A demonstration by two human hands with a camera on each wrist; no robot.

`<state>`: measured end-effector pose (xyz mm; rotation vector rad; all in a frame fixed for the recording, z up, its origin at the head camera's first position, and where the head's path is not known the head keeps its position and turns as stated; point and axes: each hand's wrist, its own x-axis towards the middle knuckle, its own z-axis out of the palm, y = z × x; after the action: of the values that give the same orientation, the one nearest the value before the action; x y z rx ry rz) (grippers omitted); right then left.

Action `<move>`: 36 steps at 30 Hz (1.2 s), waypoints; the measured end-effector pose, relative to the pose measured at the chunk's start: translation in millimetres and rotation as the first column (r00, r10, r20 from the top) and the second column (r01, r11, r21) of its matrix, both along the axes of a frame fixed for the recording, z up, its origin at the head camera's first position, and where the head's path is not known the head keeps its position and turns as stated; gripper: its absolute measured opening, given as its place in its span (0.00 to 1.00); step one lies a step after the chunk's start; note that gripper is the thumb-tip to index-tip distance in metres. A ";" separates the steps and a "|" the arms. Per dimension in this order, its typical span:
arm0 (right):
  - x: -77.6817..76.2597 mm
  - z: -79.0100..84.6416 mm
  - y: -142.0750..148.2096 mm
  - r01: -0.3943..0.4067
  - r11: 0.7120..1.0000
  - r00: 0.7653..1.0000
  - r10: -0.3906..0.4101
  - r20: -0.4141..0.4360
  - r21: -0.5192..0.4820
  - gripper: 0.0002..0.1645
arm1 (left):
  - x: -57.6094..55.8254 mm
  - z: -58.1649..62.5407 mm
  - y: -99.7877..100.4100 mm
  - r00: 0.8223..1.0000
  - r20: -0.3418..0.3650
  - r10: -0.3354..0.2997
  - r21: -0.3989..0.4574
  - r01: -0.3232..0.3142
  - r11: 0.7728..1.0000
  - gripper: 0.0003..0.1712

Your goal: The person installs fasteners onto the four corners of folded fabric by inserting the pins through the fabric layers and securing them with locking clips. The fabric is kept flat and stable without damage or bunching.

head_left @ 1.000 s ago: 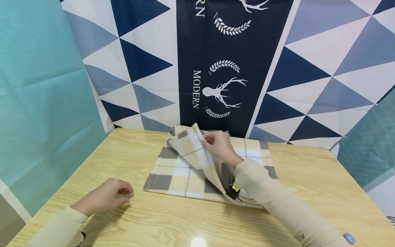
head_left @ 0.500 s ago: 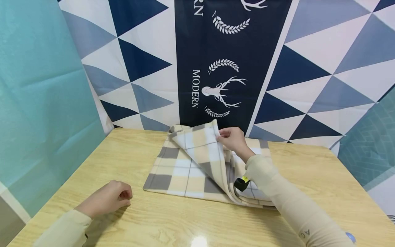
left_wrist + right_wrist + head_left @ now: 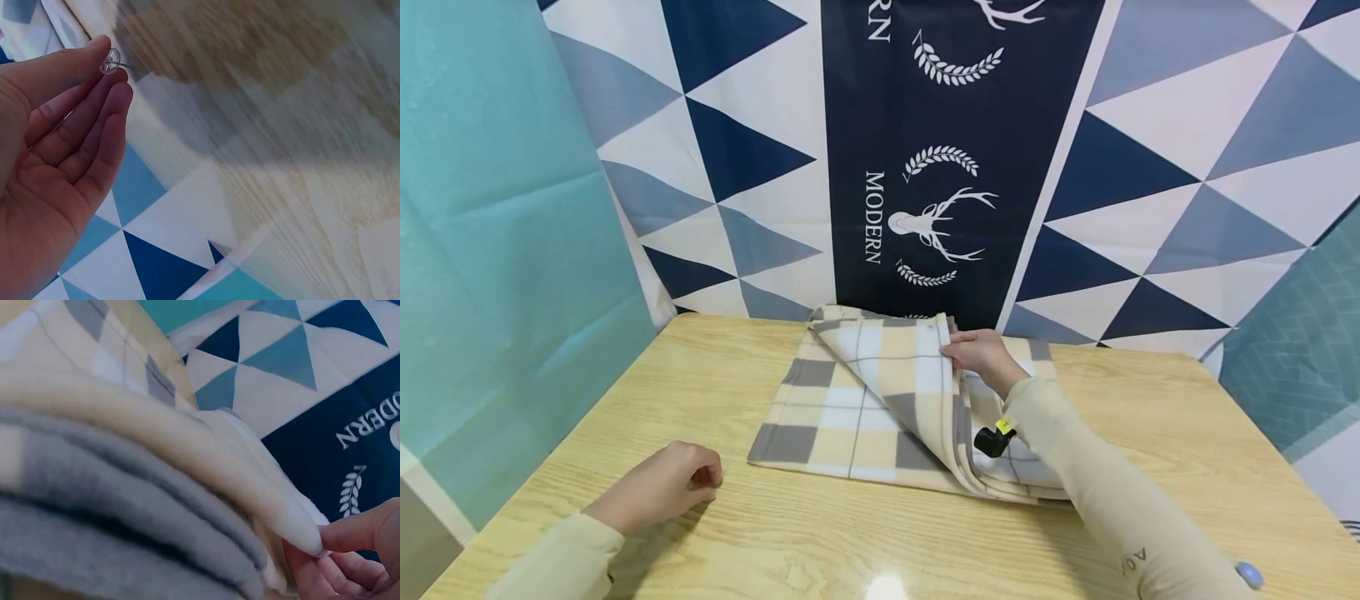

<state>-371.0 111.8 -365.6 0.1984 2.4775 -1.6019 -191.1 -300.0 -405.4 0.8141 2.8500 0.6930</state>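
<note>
My right grip (image 3: pixel 982 357) is narrowed to a pinch, thumb and fingers on the turned-back edge of a soft beige, white and grey plaid fleece blanket (image 3: pixel 889 385); the right wrist view shows thick, stacked grey layers beside that edge. My left grip (image 3: pixel 658 485) is likewise a pinch: in the left wrist view thumb and forefinger hold a small, clear round-headed pin (image 3: pixel 111 62) with a thin metal shank, the remaining fingers bent. This grip is over the pale wood-grain desk (image 3: pixel 790 546), left of the blanket and apart from it. The blanket lies folded on the far middle of the desk, its top layer turned over to the right; a mark near the held corner is too small to identify. Behind stands a navy, white and grey patterned cloth (image 3: pixel 917 133); a smooth blue oval object (image 3: pixel 1249 575) sits by my right sleeve. Assessment: the step in hand appears to be turning back the top layer. The next move calls for keeping that edge steady and the pin's point clear of fleece and skin. Compared with half a second ago, the corner is lower and slightly further right, along with my right grip; my left has barely shifted.
</note>
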 end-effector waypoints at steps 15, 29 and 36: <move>4.9 -3.1 8.5 0.022 1.000 1.000 -0.022 -0.013 -0.013 0.25 | -0.4 9.1 5.2 0.998 -0.068 0.001 0.050 0.003 0.999 0.15; 42.3 30.5 -66.7 -0.082 0.847 0.844 0.339 -0.415 0.526 0.29 | -2.6 16.8 8.2 0.972 -0.226 0.062 0.033 -0.056 0.998 0.13; 91.7 -2.3 -129.0 -0.385 0.600 0.756 0.641 -0.133 0.701 0.31 | -3.5 15.4 15.8 0.954 -0.291 0.072 0.065 -0.055 0.996 0.13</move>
<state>-279.3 -17.2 -367.8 -0.7803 2.8740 -0.5320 -194.6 -284.2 -390.0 0.9065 3.1466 0.7174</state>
